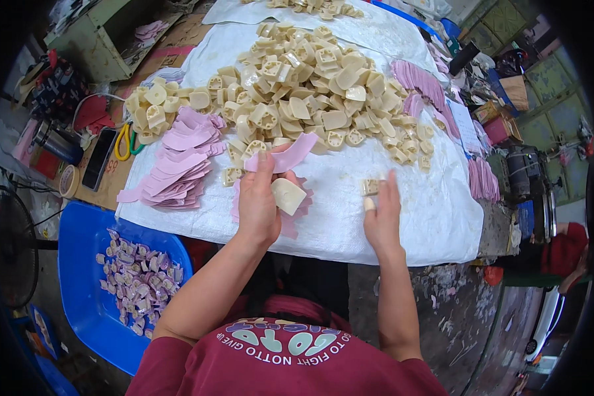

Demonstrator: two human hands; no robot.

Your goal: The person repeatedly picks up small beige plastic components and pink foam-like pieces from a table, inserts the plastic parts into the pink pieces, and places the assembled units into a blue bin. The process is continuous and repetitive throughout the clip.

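Note:
My left hand (256, 210) is closed around a cream plastic shoe heel (288, 196), its smooth face showing. A curved pink covering strip (290, 154) is held in the same hand, sticking out past the thumb. Below that hand, more pink pieces (303, 214) lie on the white cloth (336, 234). To the right, my right hand (383, 221) has its fingers stretched out beside another cream heel (369, 187), which shows its hollowed side. That heel lies by the thumb and forefinger; whether they grip it cannot be made out.
A large heap of cream heels (297, 92) fills the table's middle. Pink strips (181, 162) are stacked on the left, with more at the right edge (422, 82). A blue tub (82, 284) holds pink-covered heels (138, 280). Scissors (123, 142) and a phone (99, 158) lie far left.

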